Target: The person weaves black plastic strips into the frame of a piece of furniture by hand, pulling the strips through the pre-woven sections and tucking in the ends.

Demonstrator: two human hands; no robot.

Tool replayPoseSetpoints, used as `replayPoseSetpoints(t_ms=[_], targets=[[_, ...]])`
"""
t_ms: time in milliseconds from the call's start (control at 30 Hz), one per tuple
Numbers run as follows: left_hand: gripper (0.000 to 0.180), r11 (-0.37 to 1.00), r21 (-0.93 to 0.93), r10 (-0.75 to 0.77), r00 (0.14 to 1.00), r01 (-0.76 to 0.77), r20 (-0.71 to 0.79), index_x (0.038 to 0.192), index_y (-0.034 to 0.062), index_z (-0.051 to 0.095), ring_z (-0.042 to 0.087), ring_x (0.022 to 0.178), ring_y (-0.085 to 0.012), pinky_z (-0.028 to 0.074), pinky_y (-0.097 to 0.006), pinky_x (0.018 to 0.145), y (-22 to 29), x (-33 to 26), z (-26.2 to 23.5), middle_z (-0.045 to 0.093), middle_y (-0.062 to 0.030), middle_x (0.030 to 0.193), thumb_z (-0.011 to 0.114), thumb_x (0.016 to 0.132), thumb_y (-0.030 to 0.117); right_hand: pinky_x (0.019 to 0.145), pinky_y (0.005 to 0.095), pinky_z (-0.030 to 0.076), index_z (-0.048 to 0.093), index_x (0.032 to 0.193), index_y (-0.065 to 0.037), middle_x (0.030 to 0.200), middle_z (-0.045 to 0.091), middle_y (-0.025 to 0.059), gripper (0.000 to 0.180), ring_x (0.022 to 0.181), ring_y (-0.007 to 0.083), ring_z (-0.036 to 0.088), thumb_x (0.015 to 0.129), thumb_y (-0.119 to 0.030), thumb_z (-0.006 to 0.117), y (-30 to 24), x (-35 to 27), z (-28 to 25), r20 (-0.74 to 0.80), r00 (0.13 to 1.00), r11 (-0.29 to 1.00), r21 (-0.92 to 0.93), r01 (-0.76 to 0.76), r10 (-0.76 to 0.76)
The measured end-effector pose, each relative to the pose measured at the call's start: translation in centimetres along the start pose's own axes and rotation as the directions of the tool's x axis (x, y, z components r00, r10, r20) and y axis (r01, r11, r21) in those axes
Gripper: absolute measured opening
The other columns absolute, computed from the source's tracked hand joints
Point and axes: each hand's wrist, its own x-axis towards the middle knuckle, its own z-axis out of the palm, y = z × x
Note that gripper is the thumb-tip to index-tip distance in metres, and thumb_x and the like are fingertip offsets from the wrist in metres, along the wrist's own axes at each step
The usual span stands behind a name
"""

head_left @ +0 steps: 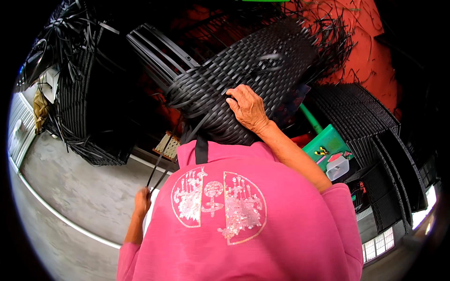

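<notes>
A black woven furniture panel (262,65), made of flat plastic strips, lies across my lap and stretches away to the upper right. My right hand (248,107) rests on its near part, fingers curled and pressed into the weave; the fingertips are partly hidden. Down at the left, my left hand (142,201) is closed round a long black plastic strip (161,157), which runs up toward the panel's near left edge. Several loose strip ends (335,37) bristle from the panel's far end.
Black slats (161,51) project behind the panel. Another woven piece (77,93) stands at the left, and a dark woven chair (356,112) at the right. A green tray (328,145) holds a clear container (337,167) and small tools. The far floor (370,61) is red.
</notes>
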Motion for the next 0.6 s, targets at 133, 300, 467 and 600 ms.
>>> replayPoseSetpoints(t_ms=[133,300,467,600], targets=[[0.007,0.790,0.466,-0.579,0.737,0.399,0.349,0.078,0.0075,0.065,0.060,0.085,-0.0403,0.048,-0.049,0.072,-8.6,-12.7,-3.0,0.062,-0.0208,0.082,0.061,0.074,0.013,0.068,0.0357,0.049,0.058,0.095,-0.003,0.086,0.054,0.0096,0.016,0.077,0.0279,0.057,0.081,-0.008,0.064,0.1,-0.3,0.1,-0.037,0.999,1.000,0.007,0.004,-0.003],[0.014,0.758,0.627,-0.469,0.819,0.181,0.331,0.088,0.0075,0.066,0.061,0.087,-0.0358,0.049,-0.046,0.075,-10.0,-6.6,-0.7,0.065,-0.0146,0.092,0.058,0.077,0.012,0.079,0.0390,0.049,0.059,0.100,-0.003,0.096,0.057,0.0132,0.024,0.091,0.0319,0.057,0.077,-0.003,0.065,1.8,-0.8,-1.3,-0.195,0.954,0.972,-0.016,-0.236,0.229],[0.036,0.991,-0.117,0.043,0.983,-0.065,-0.177,0.119,0.0015,0.056,0.050,0.117,-0.0347,0.041,-0.039,0.097,12.3,13.0,-4.8,0.056,-0.0178,0.123,0.063,0.084,0.009,0.089,0.0415,0.046,0.051,0.121,-0.003,0.118,0.051,0.0178,0.045,0.109,0.0374,0.051,0.079,-0.009,0.068,7.2,1.8,-4.0,-0.178,0.972,0.942,-0.271,-0.199,0.154],[0.023,0.777,-0.337,0.370,0.819,-0.532,-0.439,0.104,0.0002,0.061,0.062,0.094,-0.0286,0.048,-0.031,0.082,28.2,20.8,-8.1,0.063,-0.0157,0.101,0.064,0.081,-0.003,0.073,0.0428,0.050,0.060,0.103,0.000,0.089,0.062,0.0155,0.024,0.079,0.0393,0.060,0.083,-0.013,0.063,10.3,2.5,-5.2,-0.060,0.899,0.875,-0.210,-0.436,0.433]])
